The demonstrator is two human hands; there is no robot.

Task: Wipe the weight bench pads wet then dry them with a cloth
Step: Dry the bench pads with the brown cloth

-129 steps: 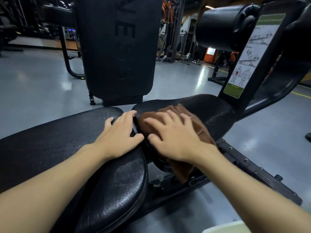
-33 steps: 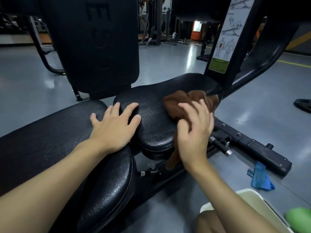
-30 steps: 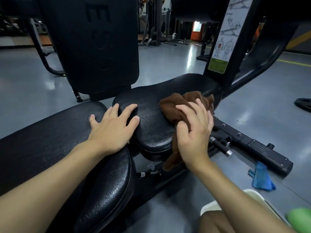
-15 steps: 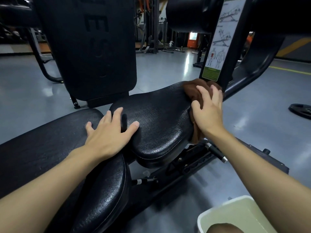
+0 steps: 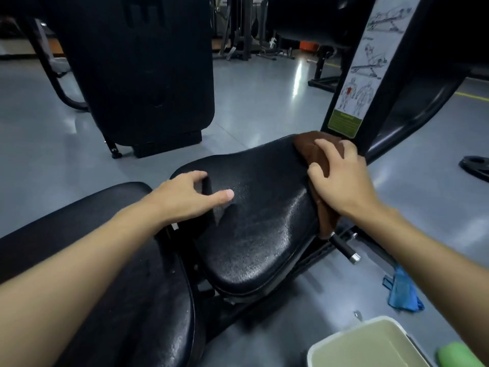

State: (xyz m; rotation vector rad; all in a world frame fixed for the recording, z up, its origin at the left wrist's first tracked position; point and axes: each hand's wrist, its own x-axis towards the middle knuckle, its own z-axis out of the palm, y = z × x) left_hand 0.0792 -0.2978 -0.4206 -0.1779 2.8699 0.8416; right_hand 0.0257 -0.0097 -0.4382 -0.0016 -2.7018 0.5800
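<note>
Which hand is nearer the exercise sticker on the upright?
Right. The right hand holds the brown cloth just below the sticker; the left hand grips the opposite end of the seat pad, farther away.

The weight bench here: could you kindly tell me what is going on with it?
A person is wiping the bench's seat pad. Their right hand holds a brown cloth against the pad's far right edge, by the upright post, while the left hand grips its left edge. The pad glistens wet. A blue cloth lies on the floor nearby.
</note>
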